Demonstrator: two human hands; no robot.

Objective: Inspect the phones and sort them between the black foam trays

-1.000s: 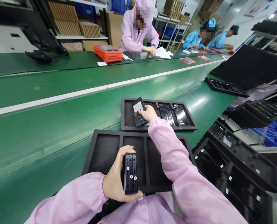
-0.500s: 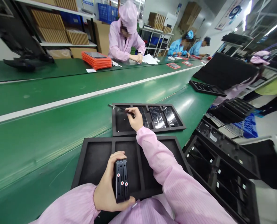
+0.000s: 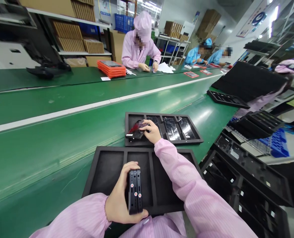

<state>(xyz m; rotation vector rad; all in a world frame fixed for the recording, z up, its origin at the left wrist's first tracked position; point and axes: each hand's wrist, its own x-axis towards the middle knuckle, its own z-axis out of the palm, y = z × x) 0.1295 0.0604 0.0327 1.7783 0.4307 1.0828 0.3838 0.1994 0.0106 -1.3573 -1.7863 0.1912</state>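
My left hand [image 3: 118,200] is closed round a stack of black phones [image 3: 135,191], held on edge above the near black foam tray [image 3: 107,165], whose compartments show bare. My right hand [image 3: 152,131] reaches forward to the far black tray [image 3: 196,140] and grips a glossy black phone [image 3: 137,129] over its leftmost slot, screen up and slightly tilted. Three more phones [image 3: 173,127] lie in that tray's slots to the right of it.
Both trays sit on a green conveyor belt [image 3: 62,115] with a white stripe. Stacks of black trays [image 3: 248,178] stand at my right. Across the belt a person in pink [image 3: 139,46] works beside an orange stack [image 3: 111,68]; two people in blue [image 3: 206,53] sit further off.
My right hand has turned the phone over from edge-on and lowered it, screen up, over the far tray's left slot. The left hand keeps its stack.
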